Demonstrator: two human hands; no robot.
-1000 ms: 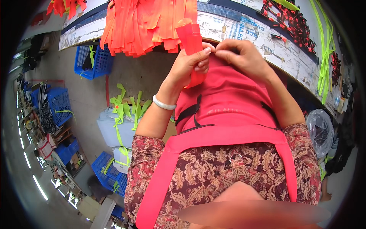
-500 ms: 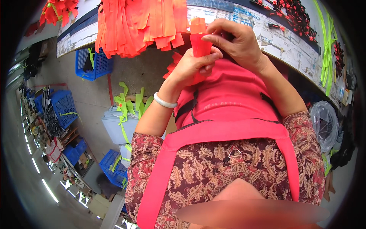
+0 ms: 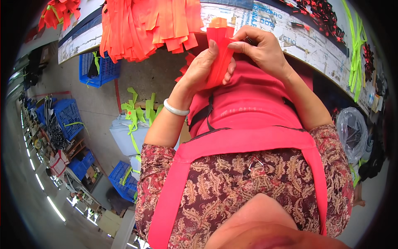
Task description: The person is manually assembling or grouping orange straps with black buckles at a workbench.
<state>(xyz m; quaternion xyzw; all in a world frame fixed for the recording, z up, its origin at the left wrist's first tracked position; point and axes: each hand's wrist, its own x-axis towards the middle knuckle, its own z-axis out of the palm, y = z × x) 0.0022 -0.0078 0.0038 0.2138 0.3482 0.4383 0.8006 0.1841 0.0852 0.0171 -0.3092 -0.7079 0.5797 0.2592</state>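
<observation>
Both hands are working one orange strip at 12 o'clock: your left hand is wrapping its lower half, your right hand is pinching the top. Folding step, I judge; the next move is needing an even crease. Orange strip pile is hanging at 11 o'clock.

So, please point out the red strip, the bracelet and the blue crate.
red strip (image 3: 217,54), head view, middle of its length
bracelet (image 3: 175,109), head view, band on left wrist
blue crate (image 3: 99,69), head view, mesh side wall

red strip: lower end behind left hand | pile top: cropped
</observation>
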